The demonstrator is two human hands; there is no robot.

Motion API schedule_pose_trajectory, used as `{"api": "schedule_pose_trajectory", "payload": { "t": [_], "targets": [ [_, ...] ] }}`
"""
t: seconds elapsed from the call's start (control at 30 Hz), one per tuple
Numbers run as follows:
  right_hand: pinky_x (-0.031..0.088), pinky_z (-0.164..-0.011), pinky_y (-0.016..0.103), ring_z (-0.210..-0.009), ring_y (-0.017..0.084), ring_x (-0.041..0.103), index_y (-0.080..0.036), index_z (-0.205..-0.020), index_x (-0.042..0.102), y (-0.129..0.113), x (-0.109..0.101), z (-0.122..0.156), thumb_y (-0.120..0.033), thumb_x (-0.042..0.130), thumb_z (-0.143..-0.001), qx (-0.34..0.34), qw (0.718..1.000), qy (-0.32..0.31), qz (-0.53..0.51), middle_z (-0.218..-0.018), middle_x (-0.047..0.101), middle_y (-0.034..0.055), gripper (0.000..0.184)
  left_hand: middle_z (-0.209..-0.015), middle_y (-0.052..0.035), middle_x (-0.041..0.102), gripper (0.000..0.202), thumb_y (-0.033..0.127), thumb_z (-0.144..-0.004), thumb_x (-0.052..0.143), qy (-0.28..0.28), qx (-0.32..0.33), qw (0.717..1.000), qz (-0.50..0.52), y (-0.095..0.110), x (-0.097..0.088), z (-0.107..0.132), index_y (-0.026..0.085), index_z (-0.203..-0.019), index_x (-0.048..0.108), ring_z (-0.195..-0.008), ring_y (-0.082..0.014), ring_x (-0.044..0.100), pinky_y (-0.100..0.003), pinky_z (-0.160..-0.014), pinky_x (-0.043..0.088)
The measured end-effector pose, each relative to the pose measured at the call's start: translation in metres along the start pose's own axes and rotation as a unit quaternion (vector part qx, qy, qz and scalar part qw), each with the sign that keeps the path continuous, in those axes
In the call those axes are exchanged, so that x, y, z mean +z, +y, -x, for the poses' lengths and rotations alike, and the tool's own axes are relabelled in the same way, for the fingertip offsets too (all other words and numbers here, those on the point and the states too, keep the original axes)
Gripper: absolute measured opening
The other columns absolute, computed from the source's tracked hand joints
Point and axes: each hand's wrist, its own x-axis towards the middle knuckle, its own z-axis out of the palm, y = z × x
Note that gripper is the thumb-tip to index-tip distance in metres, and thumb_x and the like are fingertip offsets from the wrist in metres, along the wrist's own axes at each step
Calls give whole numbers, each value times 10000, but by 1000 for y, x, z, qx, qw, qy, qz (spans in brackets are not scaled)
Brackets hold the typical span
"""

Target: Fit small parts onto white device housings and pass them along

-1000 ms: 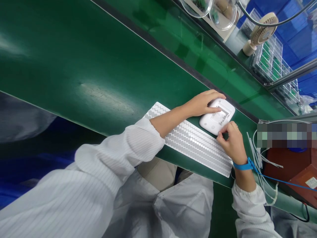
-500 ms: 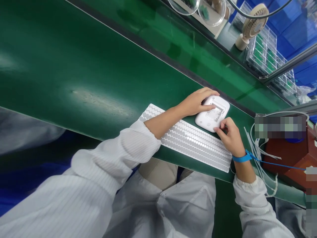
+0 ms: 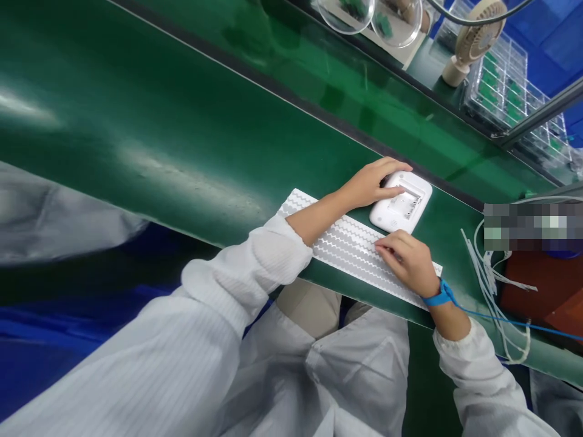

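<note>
My left hand (image 3: 380, 184) grips the far left side of a white plastic device (image 3: 387, 217) with rounded corners, its thumb lying on the face. The device rests on the green bench with a recessed rectangular compartment facing up. My right hand (image 3: 409, 261), a blue wrist strap (image 3: 441, 294) at its wrist, is over a sheet of grey wavy-edged stickers (image 3: 348, 250). Its thumb and forefinger are pinched together at the sheet; whatever may be between them is too small to make out. My left forearm crosses the sheet's left part.
White cables (image 3: 489, 285) and a reddish-brown box (image 3: 528, 279) are to the right on the green bench (image 3: 182, 139). On a shelf beyond stand a small fan (image 3: 478, 33), clear divided trays (image 3: 501, 85) with green parts, and round clear dishes (image 3: 396, 24).
My right hand has left the device's near edge and come down and left onto the sticker sheet. My left hand stays on the device. The whole view has shifted slightly.
</note>
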Motion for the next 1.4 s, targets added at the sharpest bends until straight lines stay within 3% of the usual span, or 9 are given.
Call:
{"api": "schedule_pose_trajectory", "payload": {
  "t": [0.13,0.23,0.37,0.5,0.8,1.03,1.4],
  "targets": [
    [602,-859,353,-1005,236,765,-246,-1153,758,-11,31,-7,-282,543,-1191,24,995,-65,68,-1086,791,85,221,-1556,-144,689,504,354,-1039,740,-1,6,1000,12,-2,0,-2,229,-1525,698,-1416,-340,654,-484,-1200,535],
    [590,-841,343,-1004,232,755,-248,-1154,750,-16,39,-13,-279,524,-1197,39,983,-124,128,-1121,779,92,232,-1565,-137,684,504,347,-1040,732,-4,8,1000,15,-1,0,-4,241,-1531,699,-1434,-334,648,-487,-1222,522],
    [545,-763,348,-935,237,723,-227,-1110,737,-23,32,-22,-263,492,-1201,31,962,-176,205,-1108,756,106,264,-1575,-131,676,508,341,-1043,725,-11,10,1000,18,2,0,-5,266,-1544,693,-1462,-339,632,-512,-1251,498],
    [499,-709,347,-858,226,680,-214,-1062,719,-27,24,-29,-180,520,-1168,15,943,-218,251,-1076,732,105,229,-1585,-120,661,507,345,-1049,723,-10,10,1000,27,0,2,-7,265,-1548,681,-1476,-307,622,-471,-1261,486],
    [411,-614,344,-752,200,622,-199,-1037,692,-28,16,-38,-122,542,-1150,-30,902,-270,336,-1044,708,93,203,-1581,-133,656,537,353,-1044,731,-10,15,999,37,-6,7,-11,218,-1559,663,-1471,-304,614,-438,-1246,477],
    [372,-569,356,-702,198,590,-192,-993,700,-22,24,-34,-149,540,-1133,-57,897,-240,368,-989,704,90,218,-1591,-112,647,535,354,-1041,740,-14,7,999,37,-3,5,-11,249,-1559,657,-1476,-298,612,-428,-1239,483],
    [525,-732,315,-861,215,682,-218,-1018,680,-9,37,-25,-141,569,-1050,0,965,-124,230,-971,707,69,138,-1573,-126,661,556,361,-1030,757,-9,12,999,37,-8,9,-11,218,-1559,661,-1464,-302,621,-455,-1264,475]
  ]
}}
